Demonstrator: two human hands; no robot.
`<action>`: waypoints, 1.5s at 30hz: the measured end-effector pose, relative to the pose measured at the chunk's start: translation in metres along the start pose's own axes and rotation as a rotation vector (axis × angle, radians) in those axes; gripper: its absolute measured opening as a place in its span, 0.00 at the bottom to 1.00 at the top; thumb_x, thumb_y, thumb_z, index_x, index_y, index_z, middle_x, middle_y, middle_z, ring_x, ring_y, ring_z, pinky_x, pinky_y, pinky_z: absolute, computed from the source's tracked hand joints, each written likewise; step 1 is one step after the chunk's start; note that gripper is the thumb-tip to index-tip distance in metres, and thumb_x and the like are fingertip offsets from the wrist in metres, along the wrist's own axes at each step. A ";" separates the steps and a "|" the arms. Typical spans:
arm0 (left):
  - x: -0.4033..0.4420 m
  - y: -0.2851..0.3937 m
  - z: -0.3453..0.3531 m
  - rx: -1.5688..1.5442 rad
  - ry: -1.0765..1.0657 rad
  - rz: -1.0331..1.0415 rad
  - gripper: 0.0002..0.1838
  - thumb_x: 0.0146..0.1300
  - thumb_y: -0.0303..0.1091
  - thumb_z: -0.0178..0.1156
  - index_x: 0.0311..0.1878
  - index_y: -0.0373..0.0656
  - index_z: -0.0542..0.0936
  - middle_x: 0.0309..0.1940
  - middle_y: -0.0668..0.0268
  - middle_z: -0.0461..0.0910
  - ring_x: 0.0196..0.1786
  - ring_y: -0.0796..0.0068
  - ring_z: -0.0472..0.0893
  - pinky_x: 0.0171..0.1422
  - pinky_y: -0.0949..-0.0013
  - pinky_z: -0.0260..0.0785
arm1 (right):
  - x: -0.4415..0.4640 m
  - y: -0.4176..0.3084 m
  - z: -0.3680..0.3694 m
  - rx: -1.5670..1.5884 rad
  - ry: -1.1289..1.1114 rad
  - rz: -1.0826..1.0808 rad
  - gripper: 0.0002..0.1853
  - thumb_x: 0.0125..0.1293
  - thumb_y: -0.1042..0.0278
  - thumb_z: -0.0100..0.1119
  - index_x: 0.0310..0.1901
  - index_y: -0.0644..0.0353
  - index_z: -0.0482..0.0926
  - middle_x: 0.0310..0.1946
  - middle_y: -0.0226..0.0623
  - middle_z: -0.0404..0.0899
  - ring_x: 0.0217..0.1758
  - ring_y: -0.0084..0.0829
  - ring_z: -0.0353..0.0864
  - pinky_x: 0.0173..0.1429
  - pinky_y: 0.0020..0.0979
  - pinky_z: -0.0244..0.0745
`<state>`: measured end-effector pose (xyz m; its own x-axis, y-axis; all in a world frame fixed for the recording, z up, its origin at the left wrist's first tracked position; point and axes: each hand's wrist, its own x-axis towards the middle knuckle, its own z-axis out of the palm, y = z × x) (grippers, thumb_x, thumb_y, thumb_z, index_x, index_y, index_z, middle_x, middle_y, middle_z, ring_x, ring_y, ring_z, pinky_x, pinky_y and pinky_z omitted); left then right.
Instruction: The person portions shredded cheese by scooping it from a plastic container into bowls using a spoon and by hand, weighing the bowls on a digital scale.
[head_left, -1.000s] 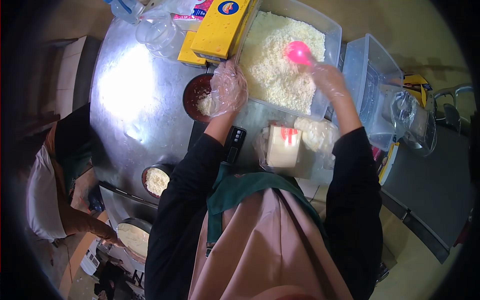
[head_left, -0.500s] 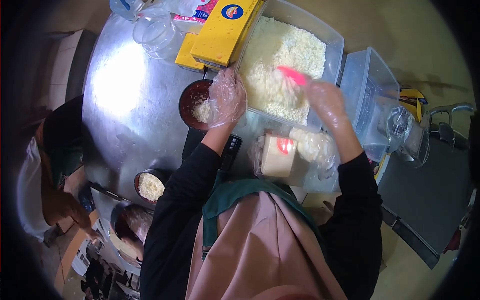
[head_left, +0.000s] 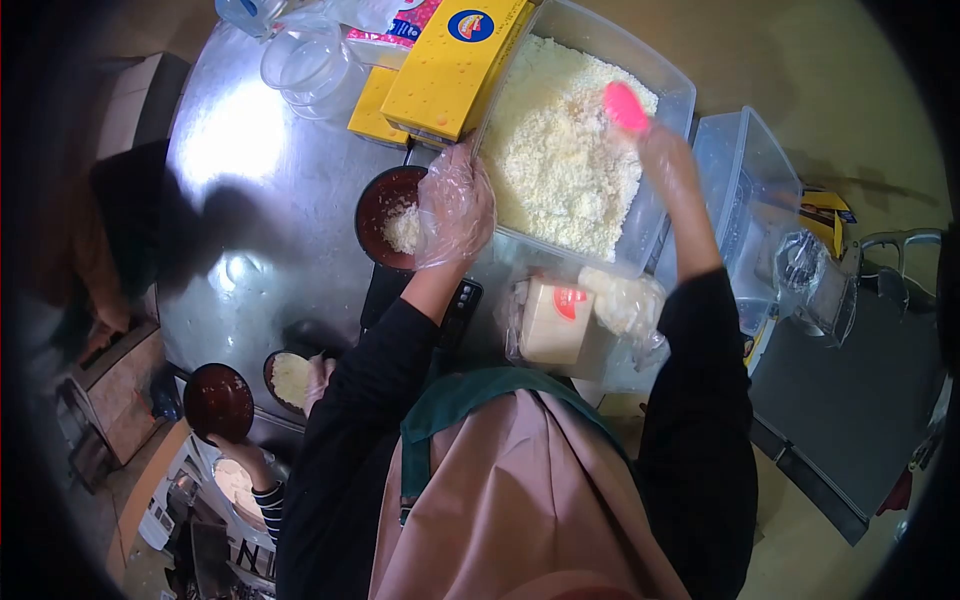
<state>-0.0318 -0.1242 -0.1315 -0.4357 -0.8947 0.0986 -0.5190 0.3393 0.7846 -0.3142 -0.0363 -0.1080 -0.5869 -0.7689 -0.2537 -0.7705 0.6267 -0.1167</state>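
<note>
My right hand [head_left: 668,165], in a clear plastic glove, is closed around a pink spoon [head_left: 626,107] over the right side of a clear plastic tub [head_left: 672,75]. Pale grated cheese [head_left: 570,160] lies heaped inside the tub. My left hand [head_left: 455,205], also gloved, has its fingers curled at the tub's left wall; the fingertips are partly hidden. Beneath and beside that hand is a dark brown bowl [head_left: 372,215] holding a little grated cheese. The bowl sits at a black kitchen scale [head_left: 463,312], mostly covered by my forearm.
A cheese block [head_left: 555,320] and a crumpled plastic bag [head_left: 632,305] lie before the tub. Yellow boxes [head_left: 440,75] and clear containers [head_left: 310,70] stand behind. Another clear tub [head_left: 735,190] is at right. At left, another person's hand [head_left: 235,450] holds a brown bowl [head_left: 218,400] near a filled bowl [head_left: 290,378].
My right hand has moved the pink spoon up and right from the middle of the cheese. My left hand stays put. At left, another person's hands now hold bowls at the table edge.
</note>
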 end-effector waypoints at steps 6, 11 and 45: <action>0.002 -0.001 0.000 -0.003 -0.004 0.002 0.15 0.65 0.30 0.49 0.53 0.40 0.75 0.41 0.43 0.77 0.45 0.42 0.76 0.48 0.49 0.68 | 0.014 -0.047 0.053 0.011 0.024 -0.151 0.16 0.65 0.64 0.43 0.40 0.66 0.77 0.31 0.54 0.81 0.35 0.51 0.82 0.43 0.45 0.77; 0.003 0.002 -0.005 -0.039 -0.001 0.005 0.15 0.65 0.30 0.49 0.53 0.39 0.75 0.42 0.44 0.76 0.45 0.42 0.76 0.48 0.50 0.68 | -0.074 -0.052 -0.026 0.029 -0.050 -0.158 0.19 0.69 0.59 0.39 0.44 0.65 0.76 0.29 0.55 0.80 0.33 0.52 0.80 0.41 0.47 0.75; 0.001 0.001 -0.005 0.000 -0.048 -0.036 0.15 0.65 0.30 0.48 0.53 0.39 0.75 0.45 0.44 0.77 0.49 0.42 0.75 0.53 0.49 0.67 | -0.097 -0.092 -0.003 0.130 -0.238 -0.142 0.21 0.71 0.54 0.42 0.57 0.57 0.74 0.44 0.55 0.79 0.49 0.51 0.78 0.55 0.43 0.71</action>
<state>-0.0291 -0.1258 -0.1274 -0.4519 -0.8911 0.0411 -0.5348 0.3075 0.7871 -0.1869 -0.0196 -0.0699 -0.3885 -0.8083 -0.4425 -0.7935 0.5375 -0.2853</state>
